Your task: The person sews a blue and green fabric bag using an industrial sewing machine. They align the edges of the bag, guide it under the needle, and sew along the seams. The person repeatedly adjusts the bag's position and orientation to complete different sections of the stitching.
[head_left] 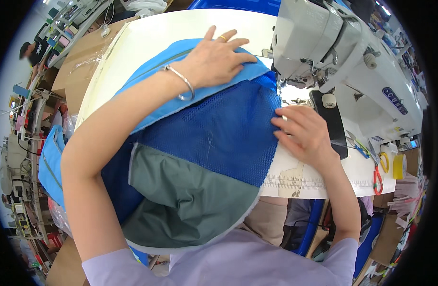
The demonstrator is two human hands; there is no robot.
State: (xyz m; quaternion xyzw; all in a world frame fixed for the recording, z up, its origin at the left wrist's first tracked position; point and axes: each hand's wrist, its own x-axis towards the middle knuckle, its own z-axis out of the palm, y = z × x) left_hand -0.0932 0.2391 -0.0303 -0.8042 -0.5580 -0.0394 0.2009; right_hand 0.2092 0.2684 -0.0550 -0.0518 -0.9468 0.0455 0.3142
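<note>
A sewn fabric piece lies on the white sewing table, draping over its front edge toward my lap. Its parts are a light blue panel (164, 112) with a zipper-like dark line, a dark blue mesh panel (223, 126) and a grey-green panel (190, 195) with a pale edge. My left hand (216, 59) rests flat on the light blue panel, fingers spread. At the mesh's right edge, my right hand (304, 131) touches the fabric with loosely bent fingers, thumb apart. The fabric's far right corner reaches the needle area of the sewing machine (319, 43).
Right of the machine's black plate lie red-handled scissors (378, 180), a yellow tape roll (399, 167) and small tools. A printed ruler strip (319, 185) follows the table's front edge. Cardboard (87, 59) borders the left side; a blue bin (238, 5) stands behind. Another person (35, 51) is far left.
</note>
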